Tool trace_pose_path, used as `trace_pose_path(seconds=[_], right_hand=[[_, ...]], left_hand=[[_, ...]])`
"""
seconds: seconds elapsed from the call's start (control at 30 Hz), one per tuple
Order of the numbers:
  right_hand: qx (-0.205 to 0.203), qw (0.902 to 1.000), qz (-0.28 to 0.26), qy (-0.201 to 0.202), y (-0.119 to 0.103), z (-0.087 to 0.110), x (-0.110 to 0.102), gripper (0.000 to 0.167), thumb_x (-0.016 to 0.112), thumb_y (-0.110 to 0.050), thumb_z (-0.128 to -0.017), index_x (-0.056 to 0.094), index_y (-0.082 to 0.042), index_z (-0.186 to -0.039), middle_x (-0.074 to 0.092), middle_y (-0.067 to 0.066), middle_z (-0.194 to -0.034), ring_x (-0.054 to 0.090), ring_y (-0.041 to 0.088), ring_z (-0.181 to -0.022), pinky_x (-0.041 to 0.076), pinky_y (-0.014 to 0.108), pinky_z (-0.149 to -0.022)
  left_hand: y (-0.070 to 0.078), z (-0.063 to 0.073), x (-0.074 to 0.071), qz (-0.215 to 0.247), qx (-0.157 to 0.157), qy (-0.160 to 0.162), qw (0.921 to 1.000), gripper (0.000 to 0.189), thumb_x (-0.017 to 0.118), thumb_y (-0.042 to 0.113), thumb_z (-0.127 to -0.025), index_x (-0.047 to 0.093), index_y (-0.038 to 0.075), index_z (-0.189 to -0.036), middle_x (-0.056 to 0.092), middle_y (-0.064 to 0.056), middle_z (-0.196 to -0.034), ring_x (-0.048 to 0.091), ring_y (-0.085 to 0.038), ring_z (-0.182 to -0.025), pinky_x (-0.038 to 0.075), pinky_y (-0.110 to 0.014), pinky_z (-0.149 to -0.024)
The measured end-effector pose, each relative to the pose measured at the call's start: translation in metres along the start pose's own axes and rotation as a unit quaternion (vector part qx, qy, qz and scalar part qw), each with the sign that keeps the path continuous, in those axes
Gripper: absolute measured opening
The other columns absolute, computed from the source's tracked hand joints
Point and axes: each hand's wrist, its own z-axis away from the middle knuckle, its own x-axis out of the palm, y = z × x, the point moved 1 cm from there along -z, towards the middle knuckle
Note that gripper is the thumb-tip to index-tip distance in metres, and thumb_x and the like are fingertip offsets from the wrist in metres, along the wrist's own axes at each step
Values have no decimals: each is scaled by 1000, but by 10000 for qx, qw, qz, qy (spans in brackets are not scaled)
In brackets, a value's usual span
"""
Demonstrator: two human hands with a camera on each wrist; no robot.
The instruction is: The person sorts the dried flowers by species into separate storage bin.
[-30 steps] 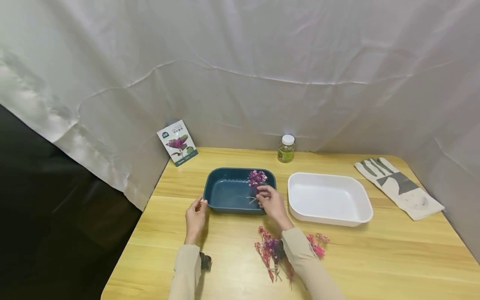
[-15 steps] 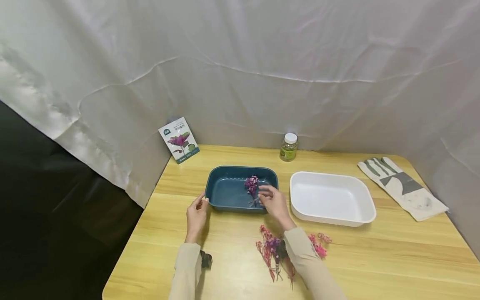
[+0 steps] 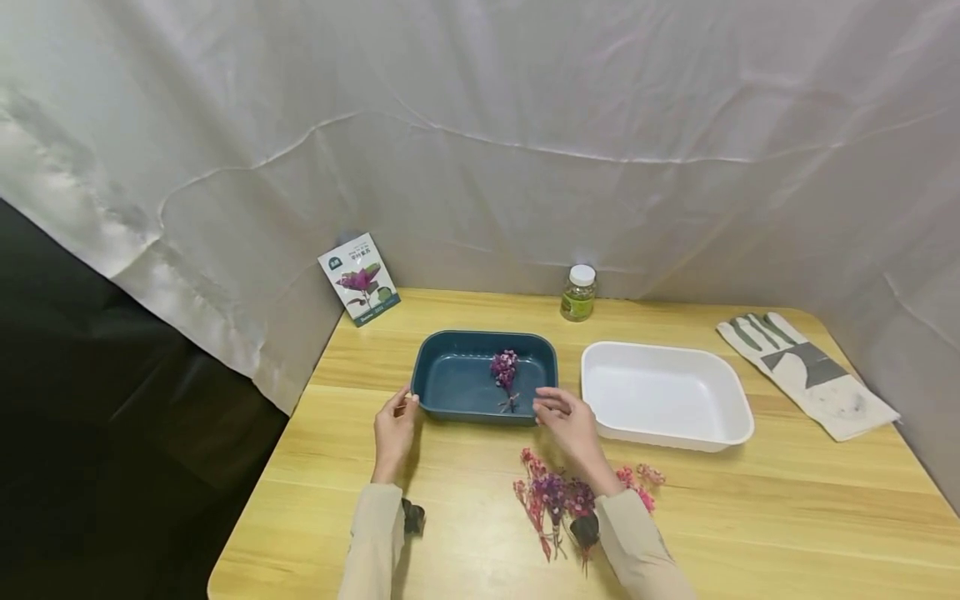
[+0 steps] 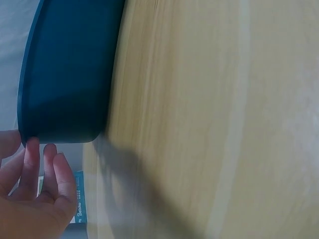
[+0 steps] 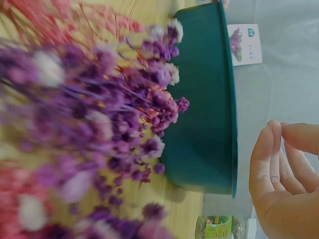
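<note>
In the head view a sprig of purple dried flowers (image 3: 504, 368) lies in the dark teal rectangular dish (image 3: 453, 379), its tied stems toward the near wall. My left hand (image 3: 393, 435) pinches the dish's near left corner; in the left wrist view its thumb and fingertips meet at the rim. My right hand (image 3: 573, 425) hovers off the dish's near right corner, holding nothing, with fingers loosely bent. Below that hand, bunches of pink and purple dried flowers (image 3: 551, 492) lie on the table, partly behind the wrist; they fill much of the right wrist view (image 5: 114, 99).
A white dish (image 3: 660, 396) stands right of the teal one. Behind them is a white-lidded jar (image 3: 578, 296). A flower-picture card (image 3: 360, 279) leans at the back left, and a grey-and-white glove (image 3: 806, 375) lies at the far right. Grey cloth (image 3: 525, 167) hangs behind the table.
My right hand has let go of the purple sprig, which now lies in the teal dish, and has drawn back to the right. The left hand stays at the corner.
</note>
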Motion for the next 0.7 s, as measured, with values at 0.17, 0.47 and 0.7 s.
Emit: trace_pose_path(seconds=[0.17,0.47,0.7], right_hand=[[111,9999,-15,47,1,20,-13,34,64,-5,-92,60,7,-124,66,28,-116,69,9,-83,58,27,-77],[351,9981,447,241,3,60,-35,37,66,-20,-93,62,-1,-125,69,19,-114,68,11,-93,55,20,-78],[735,9954,542,278,9,90,-46,39,67,-24,-92,61,-3,-125,70,14,-115,65,2,-93,50,13,-83]], left_hand=[[-3,0,0,-29,-5,3,10000,34,59,13,-97,62,4,-130,63,-19,-106,59,-28,-101,45,-19,-76],[-4,0,2,-41,7,-7,10000,34,59,13,-97,62,4,-130,64,-20,-107,60,-28,-101,46,-22,-78],[-3,-1,2,-22,-49,20,10000,35,59,13,-97,62,5,-131,64,-19,-107,59,-27,-100,44,-19,-76]])
